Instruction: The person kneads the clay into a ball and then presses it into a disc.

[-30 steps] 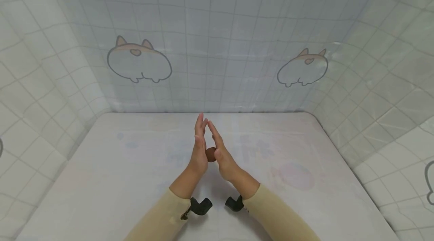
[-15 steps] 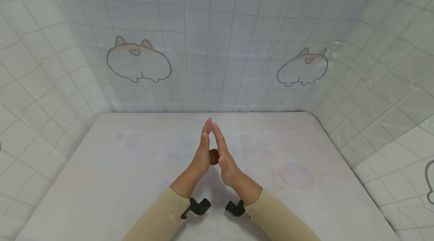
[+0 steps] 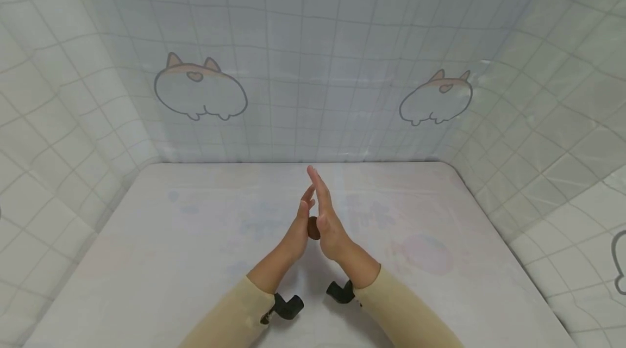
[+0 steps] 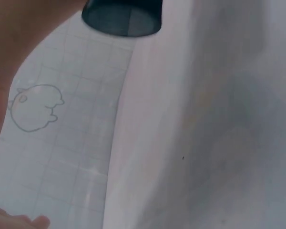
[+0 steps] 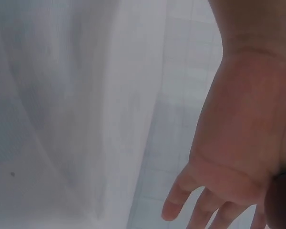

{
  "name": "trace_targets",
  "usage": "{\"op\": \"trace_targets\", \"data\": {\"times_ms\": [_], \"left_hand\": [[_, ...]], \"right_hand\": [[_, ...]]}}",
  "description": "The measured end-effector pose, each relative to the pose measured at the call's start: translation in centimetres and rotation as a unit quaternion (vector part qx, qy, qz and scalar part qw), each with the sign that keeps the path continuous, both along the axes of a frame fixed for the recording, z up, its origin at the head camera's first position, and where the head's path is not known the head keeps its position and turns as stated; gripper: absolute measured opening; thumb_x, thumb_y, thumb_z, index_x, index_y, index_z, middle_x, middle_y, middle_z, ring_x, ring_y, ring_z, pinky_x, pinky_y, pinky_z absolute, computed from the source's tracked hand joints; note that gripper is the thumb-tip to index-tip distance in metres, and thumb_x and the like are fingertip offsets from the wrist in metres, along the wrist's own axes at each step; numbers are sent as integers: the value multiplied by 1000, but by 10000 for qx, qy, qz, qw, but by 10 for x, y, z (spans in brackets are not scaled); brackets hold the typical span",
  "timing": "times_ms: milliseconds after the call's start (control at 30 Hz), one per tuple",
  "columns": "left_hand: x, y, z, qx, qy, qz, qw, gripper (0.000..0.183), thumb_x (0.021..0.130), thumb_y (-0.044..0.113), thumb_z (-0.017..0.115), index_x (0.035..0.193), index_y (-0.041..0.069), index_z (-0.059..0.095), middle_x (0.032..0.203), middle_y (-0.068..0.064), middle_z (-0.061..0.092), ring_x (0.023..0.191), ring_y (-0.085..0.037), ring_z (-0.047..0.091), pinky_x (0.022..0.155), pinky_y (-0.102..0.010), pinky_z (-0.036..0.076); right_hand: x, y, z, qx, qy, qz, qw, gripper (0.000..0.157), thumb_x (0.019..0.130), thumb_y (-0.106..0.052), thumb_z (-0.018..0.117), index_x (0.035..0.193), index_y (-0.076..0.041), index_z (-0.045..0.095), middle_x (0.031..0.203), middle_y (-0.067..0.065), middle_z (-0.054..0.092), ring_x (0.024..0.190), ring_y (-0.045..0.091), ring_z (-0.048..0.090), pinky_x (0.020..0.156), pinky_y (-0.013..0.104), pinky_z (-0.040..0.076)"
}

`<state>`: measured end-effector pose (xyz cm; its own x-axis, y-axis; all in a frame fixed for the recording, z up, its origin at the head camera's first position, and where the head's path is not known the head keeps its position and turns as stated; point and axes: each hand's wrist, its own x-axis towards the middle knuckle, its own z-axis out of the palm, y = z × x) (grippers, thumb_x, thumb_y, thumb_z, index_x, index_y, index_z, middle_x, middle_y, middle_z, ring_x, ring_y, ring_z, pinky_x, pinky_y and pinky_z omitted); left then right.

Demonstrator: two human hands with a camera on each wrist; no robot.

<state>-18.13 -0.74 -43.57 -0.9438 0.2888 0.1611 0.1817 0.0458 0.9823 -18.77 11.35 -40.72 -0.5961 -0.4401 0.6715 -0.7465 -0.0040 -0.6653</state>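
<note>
A brown ball (image 3: 313, 228) sits between the palms of the left hand (image 3: 296, 235) and right hand (image 3: 334, 234), above the counter (image 3: 161, 261); the left fingers are extended; the right fingers (image 5: 180, 193), straight and slightly spread, reach farther toward the far wall (image 3: 323, 92).

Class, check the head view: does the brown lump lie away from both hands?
No, the brown lump sits between the facing palms of the left hand and right hand.
</note>
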Motion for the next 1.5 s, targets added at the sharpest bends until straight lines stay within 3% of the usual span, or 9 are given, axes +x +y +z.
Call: {"op": "trace_targets", "data": {"times_ms": [467,667,733,800,900,1067,1167,1233,1500], "left_hand": [[15,4,12,802,418,-422,9950,90,95,75,3,162,16,-2,167,-10,-3,151,-39,10,113,-69,12],[19,2,22,1053,1003,-28,9894,84,99,71,5,162,15,0,167,-3,-2,152,-34,6,117,-62,4],[19,2,25,1082,1187,131,9869,84,99,71,7,162,16,0,167,-3,0,152,-33,7,116,-63,3],[19,1,28,1041,1284,311,9858,84,98,73,9,162,19,1,167,-3,3,152,-33,8,115,-65,3],[17,0,31,935,1366,556,9846,86,96,77,11,162,23,2,166,-2,7,151,-32,9,112,-70,4],[10,-1,34,914,1401,830,9824,91,92,82,14,162,25,3,166,-3,8,152,-29,8,110,-72,3],[5,-2,34,924,1316,912,9828,93,90,84,15,162,26,3,166,-5,10,152,-27,7,111,-72,5],[2,-3,33,886,1263,946,9835,92,90,84,15,162,27,4,166,-5,10,152,-25,7,111,-71,6],[-4,-7,25,479,735,720,9935,83,93,81,12,161,34,5,165,-7,10,151,-29,12,111,-71,10]], "right_hand": [[-22,7,-18,346,-499,-490,9970,95,93,-80,9,162,-16,1,167,5,2,152,27,3,111,71,14],[-18,3,-27,466,-916,-488,9935,91,94,-79,12,162,-21,0,167,8,2,145,31,21,109,68,23],[-15,2,-29,466,-1068,-368,9925,91,93,-80,13,162,-23,-1,164,11,7,122,26,47,99,58,39],[-13,1,-32,470,-1143,-262,9920,91,93,-80,13,162,-23,-3,158,12,16,94,16,53,93,48,42],[-9,-1,-35,415,-943,-132,9946,92,94,-79,12,162,-20,-3,159,12,17,99,7,53,98,44,41],[-3,-6,-33,96,-296,179,9994,90,99,-71,11,160,-7,-4,168,10,1,137,3,33,121,51,10],[2,-9,-31,-102,-120,389,9991,90,101,-69,11,159,-2,-6,167,13,-1,141,12,34,122,46,9],[5,-10,-29,-196,-27,462,9987,90,101,-69,11,158,-1,-7,167,15,-1,153,26,2,122,43,8],[12,-11,-23,-494,287,484,9972,90,102,-66,9,157,2,-10,165,24,2,152,36,1,122,44,6]]}}
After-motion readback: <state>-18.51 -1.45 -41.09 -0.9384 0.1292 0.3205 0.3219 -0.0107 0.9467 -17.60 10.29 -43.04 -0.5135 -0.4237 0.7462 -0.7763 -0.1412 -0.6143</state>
